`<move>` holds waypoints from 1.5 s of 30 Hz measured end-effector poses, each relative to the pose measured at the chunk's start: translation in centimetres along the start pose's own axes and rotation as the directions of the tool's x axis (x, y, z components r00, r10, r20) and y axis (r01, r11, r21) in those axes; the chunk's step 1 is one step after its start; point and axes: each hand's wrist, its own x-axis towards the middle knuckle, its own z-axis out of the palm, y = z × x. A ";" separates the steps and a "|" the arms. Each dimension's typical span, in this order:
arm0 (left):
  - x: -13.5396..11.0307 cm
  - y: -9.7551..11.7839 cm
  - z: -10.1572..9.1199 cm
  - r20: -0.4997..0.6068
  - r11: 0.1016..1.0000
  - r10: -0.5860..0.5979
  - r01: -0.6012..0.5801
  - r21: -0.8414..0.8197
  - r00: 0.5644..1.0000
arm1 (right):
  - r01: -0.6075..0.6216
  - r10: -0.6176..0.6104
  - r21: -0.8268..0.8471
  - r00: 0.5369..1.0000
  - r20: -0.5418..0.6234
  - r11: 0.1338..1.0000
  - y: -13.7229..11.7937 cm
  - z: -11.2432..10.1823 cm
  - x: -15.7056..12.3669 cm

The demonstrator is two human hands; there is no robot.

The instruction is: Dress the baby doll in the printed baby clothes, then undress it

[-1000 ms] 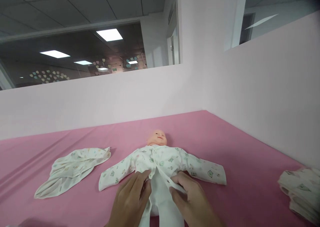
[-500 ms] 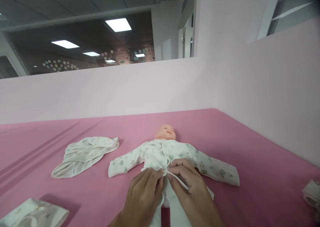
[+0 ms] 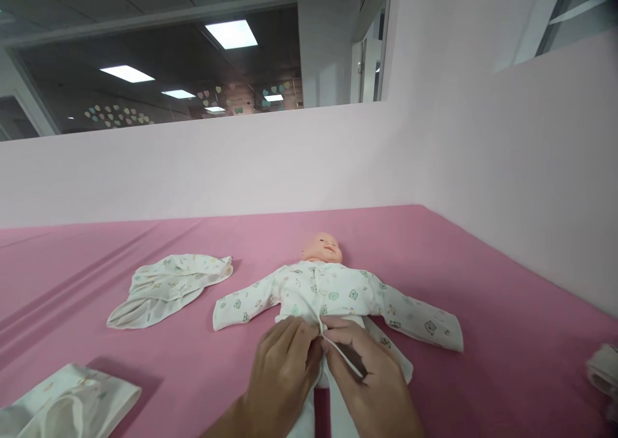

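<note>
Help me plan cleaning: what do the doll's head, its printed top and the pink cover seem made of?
Doll's head: smooth, probably vinyl or similar plastic, from its moulded look. Printed top: matte, soft fabric, perhaps cotton, given its folds. Pink cover: matte, probably cloth, creased at left; fibre unclear.

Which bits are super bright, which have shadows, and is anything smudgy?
In the head view, the biggest light behind the glass glows plain white; in the head view, a soft shadow lies right of the lower-left cloth; also in the head view, the right-edge cloth looks smudgy, while the outfit shows its little prints.
</note>
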 end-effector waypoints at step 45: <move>1.8 -0.3 -2.6 0.595 0.677 -0.423 0.675 -0.293 0.683 | 0.241 -0.209 -0.266 0.967 0.143 0.933 1.9 -0.8 -0.3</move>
